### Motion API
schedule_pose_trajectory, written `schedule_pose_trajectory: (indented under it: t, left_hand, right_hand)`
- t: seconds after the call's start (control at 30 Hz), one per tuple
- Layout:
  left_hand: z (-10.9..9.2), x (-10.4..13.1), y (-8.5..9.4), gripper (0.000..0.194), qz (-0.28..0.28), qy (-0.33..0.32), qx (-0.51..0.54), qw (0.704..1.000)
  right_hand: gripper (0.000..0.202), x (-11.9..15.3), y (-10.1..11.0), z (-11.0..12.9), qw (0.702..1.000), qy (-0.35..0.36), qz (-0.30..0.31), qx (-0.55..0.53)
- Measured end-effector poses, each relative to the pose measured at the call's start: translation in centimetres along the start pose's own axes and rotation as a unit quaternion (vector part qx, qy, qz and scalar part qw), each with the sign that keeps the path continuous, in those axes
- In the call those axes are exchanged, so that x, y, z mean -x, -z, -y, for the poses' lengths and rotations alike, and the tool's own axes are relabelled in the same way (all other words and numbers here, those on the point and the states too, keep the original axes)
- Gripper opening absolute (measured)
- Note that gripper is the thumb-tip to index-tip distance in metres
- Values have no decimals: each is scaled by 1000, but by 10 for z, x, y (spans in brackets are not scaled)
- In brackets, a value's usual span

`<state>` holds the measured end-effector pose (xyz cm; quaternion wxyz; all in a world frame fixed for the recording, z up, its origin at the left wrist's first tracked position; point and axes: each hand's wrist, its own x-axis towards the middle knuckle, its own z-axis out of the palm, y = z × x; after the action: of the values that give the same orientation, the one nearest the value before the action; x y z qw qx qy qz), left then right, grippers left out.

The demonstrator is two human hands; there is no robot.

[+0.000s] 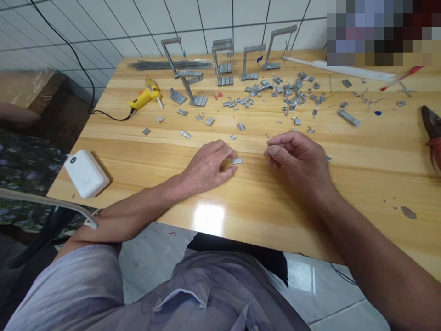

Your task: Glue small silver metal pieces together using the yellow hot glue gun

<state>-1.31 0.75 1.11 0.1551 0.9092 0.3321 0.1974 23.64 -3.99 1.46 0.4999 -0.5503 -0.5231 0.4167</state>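
Note:
My left hand (213, 166) rests on the wooden table, thumb and fingers apart around a small flat grey piece (237, 161) lying on the wood. To the right, my right hand (296, 158) is raised a little over the table, its thumb and fingertips pinched together; something small and dark shows at the fingertips, too small to name. Beyond the hands lie a small grey piece (233, 137), another folded one (241, 126) and a flat one (185, 134).
Grey angled stands (225, 81) line the back, before a bundle of wires (151, 65). A yellow glue gun (144, 97) and a white box (86, 174) are at left. Grey scraps (292, 99) and a grey bar (349, 118) lie at right, with a dark red-handled tool (432, 126).

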Motion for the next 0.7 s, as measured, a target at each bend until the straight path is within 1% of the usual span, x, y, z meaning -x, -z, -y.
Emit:
schedule_pose_trajectory:
  t: [0.1,0.2,0.33,0.43,0.5,0.6,0.7]
  left_hand:
    - [4,0,-5,11,6,-3,-11,1000]
    - [3,-1,-5,10,-7,7,18,1000]
    - [-4,-2,0,12,-21,54,136,989]
    - [-7,-2,3,15,-6,111,232,966]
    - [-8,-1,3,17,5,145,271,951]
    - [-9,-1,3,19,14,168,293,941]
    - [-11,-1,3,19,4,156,266,951]
  right_hand:
    - [12,0,-2,-1,1000,-5,26,5]
    - [12,2,-4,-3,998,4,51,37]
    - [11,5,-3,-7,991,32,71,105]
    - [11,6,-3,-7,986,58,78,137]
    - [11,7,-2,-7,984,64,75,150]
    - [12,8,-2,-5,983,63,68,157]
    - [13,8,-2,-4,983,63,70,158]
